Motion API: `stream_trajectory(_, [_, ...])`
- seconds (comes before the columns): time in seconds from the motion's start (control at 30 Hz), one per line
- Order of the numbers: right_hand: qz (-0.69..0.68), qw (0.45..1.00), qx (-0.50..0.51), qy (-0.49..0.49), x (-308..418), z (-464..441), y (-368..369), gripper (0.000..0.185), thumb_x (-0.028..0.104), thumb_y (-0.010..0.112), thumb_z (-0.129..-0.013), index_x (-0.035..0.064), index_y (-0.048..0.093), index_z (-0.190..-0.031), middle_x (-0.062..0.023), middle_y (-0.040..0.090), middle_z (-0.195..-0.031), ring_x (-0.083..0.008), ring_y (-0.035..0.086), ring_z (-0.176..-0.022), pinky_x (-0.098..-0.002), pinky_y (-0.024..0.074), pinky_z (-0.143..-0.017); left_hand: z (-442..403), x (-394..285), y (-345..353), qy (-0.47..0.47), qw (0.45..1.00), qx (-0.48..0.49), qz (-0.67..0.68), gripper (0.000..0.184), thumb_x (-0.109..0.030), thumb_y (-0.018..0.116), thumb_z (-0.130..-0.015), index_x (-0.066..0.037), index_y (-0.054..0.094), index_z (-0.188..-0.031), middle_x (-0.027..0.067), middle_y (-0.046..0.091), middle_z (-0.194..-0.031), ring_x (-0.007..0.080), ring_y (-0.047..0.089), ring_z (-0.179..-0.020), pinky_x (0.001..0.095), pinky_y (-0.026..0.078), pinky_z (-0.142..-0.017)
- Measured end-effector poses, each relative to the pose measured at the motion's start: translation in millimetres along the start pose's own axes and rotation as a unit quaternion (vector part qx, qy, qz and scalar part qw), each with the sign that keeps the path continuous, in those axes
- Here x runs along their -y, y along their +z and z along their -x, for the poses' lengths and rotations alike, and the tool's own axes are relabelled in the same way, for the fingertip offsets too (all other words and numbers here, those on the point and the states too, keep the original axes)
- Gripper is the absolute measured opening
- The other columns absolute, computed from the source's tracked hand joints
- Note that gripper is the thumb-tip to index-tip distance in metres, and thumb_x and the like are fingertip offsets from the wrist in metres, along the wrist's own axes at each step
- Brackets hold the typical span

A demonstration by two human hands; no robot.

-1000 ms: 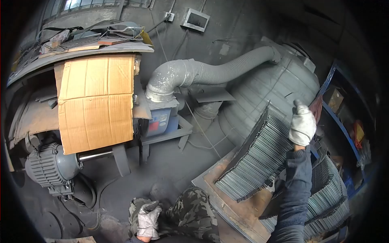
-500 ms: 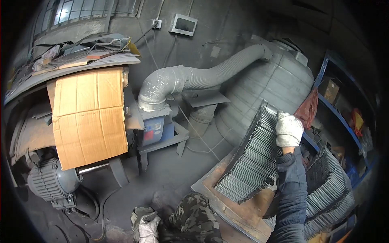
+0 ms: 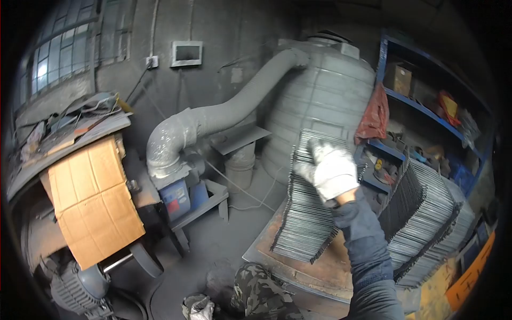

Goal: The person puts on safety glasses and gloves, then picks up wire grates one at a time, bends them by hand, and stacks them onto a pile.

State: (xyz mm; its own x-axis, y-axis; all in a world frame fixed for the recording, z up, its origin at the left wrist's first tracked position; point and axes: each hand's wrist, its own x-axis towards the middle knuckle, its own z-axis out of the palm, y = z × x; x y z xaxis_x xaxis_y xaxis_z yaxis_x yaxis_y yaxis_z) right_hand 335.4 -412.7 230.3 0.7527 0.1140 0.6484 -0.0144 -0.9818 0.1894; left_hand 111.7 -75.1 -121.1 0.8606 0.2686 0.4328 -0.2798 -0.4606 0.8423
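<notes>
"Where's the stack of thin strips (image 3: 304,224)?"

"On the surface (image 3: 326,278), before the ribbed tank (image 3: 330,88). The right hand (image 3: 332,169) covers part of its upper end; whether it grips, I can't tell."

"And the left hand (image 3: 200,310)?"

"Well apart, by the camouflage trousers (image 3: 260,290); I can't tell its grip either."

"What's in the way?"

"The sleeve (image 3: 370,256) hides some surface; another stack (image 3: 421,216) crowds its right, blue shelving (image 3: 418,110) behind."

No lettering can be read. The small reddish label (image 3: 181,203) on the blue housing (image 3: 170,193) is too blurred, and the dark marks (image 3: 470,278) on the orange panel (image 3: 478,265) at right are illegible.
</notes>
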Motion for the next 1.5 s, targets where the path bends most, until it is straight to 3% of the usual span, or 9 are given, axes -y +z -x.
stream_trajectory(0.07, [0.011, 0.999, 0.031, -0.006, 0, 5, 7, 0.082, 0.068, 0.060, -0.089, 0.0066, 0.056, -0.143, -0.0201, 0.062, -0.135, -0.0410, 0.058, -0.124, -0.0499, 0.0430, -0.109, -3, -34, 5, -0.166, 0.967, -0.034, 0.190, 0.020, -0.016, 0.066, -0.093, -0.008, 0.071, -0.111, 0.0136, 0.067, -0.120, 0.0312, 0.061, -0.117, 0.0468, 0.045, -0.103])
stream_trajectory(0.3, [0.017, 0.999, -0.050, -0.013, -11, 14, 28, 0.076, 0.064, 0.062, -0.089, 0.0078, 0.058, -0.141, -0.0192, 0.060, -0.137, -0.0403, 0.056, -0.126, -0.0505, 0.0405, -0.112, 21, 49, -3, 0.109, 0.984, 0.089, -0.107, 0.047, -0.026, 0.068, -0.086, -0.013, 0.063, -0.131, 0.0162, 0.061, -0.136, 0.0401, 0.053, -0.128, 0.0579, 0.038, -0.110])
stream_trajectory(0.63, [0.000, 0.997, -0.078, 0.001, -7, 17, 24, 0.077, 0.060, 0.068, -0.087, 0.0072, 0.058, -0.142, -0.0197, 0.059, -0.141, -0.0400, 0.055, -0.130, -0.0512, 0.0375, -0.114, 33, 89, 6, 0.020, 0.974, 0.156, -0.166, 0.053, -0.039, 0.056, -0.090, -0.015, 0.062, -0.137, 0.0163, 0.056, -0.146, 0.0383, 0.050, -0.133, 0.0594, 0.033, -0.113])
stream_trajectory(0.83, [-0.120, 0.982, -0.139, -0.052, 53, 71, 7, 0.082, 0.048, 0.079, -0.080, 0.0051, 0.053, -0.145, -0.0252, 0.056, -0.142, -0.0453, 0.051, -0.133, -0.0596, 0.0286, -0.121, 53, 255, 15, 0.020, 0.952, 0.164, -0.259, 0.016, -0.014, 0.072, -0.091, -0.006, 0.075, -0.104, 0.0058, 0.074, -0.113, 0.0227, 0.071, -0.100, 0.0329, 0.056, -0.089])
stream_trajectory(0.93, [-0.294, 0.929, -0.148, -0.168, 109, 124, 44, 0.086, 0.041, 0.083, -0.077, 0.0065, 0.049, -0.148, -0.0262, 0.057, -0.138, -0.0477, 0.053, -0.128, -0.0663, 0.0312, -0.116, 0, 8, -35, -0.183, 0.983, 0.024, -0.016, 0.022, -0.019, 0.078, -0.089, -0.002, 0.075, -0.104, 0.0085, 0.076, -0.097, 0.0218, 0.073, -0.099, 0.0328, 0.056, -0.090])
stream_trajectory(1.07, [-0.406, 0.875, 0.012, -0.265, 199, 187, 75, 0.071, 0.048, 0.077, -0.082, 0.0016, 0.058, -0.133, -0.0229, 0.062, -0.127, -0.0457, 0.055, -0.125, -0.0636, 0.0351, -0.115, 14, -107, -120, -0.270, 0.957, -0.108, -0.021, 0.019, -0.016, 0.083, -0.085, -0.001, 0.071, -0.087, 0.0091, 0.073, -0.082, 0.0191, 0.068, -0.073, 0.0318, 0.055, -0.071])
stream_trajectory(1.17, [-0.454, 0.833, 0.040, -0.315, 239, 236, 92, 0.060, 0.041, 0.076, -0.082, -0.0009, 0.063, -0.124, -0.0208, 0.065, -0.120, -0.0432, 0.057, -0.121, -0.0630, 0.0365, -0.115, 54, -159, -197, -0.266, 0.906, -0.203, -0.259, 0.018, -0.014, 0.083, -0.085, -0.002, 0.070, -0.087, 0.0090, 0.073, -0.081, 0.0190, 0.068, -0.072, 0.0325, 0.054, -0.071])
stream_trajectory(1.3, [-0.488, 0.788, 0.084, -0.365, 259, 264, 97, 0.062, 0.039, 0.078, -0.078, -0.0026, 0.067, -0.122, -0.0190, 0.066, -0.124, -0.0410, 0.056, -0.127, -0.0599, 0.0324, -0.120, 126, -198, -282, -0.224, 0.690, -0.423, -0.543, 0.014, -0.015, 0.079, -0.087, -0.006, 0.071, -0.094, 0.0116, 0.073, -0.083, 0.0250, 0.072, -0.080, 0.0357, 0.056, -0.074])
stream_trajectory(1.5, [-0.469, 0.776, 0.150, -0.395, 259, 262, 105, 0.067, 0.035, 0.083, -0.063, -0.0060, 0.072, -0.116, -0.0201, 0.070, -0.120, -0.0382, 0.059, -0.123, -0.0516, 0.0302, -0.123, 219, -193, -381, -0.465, 0.485, -0.379, -0.636, 0.039, -0.028, 0.071, -0.087, -0.012, 0.072, -0.123, 0.0188, 0.074, -0.115, 0.0369, 0.069, -0.111, 0.0439, 0.054, -0.095])
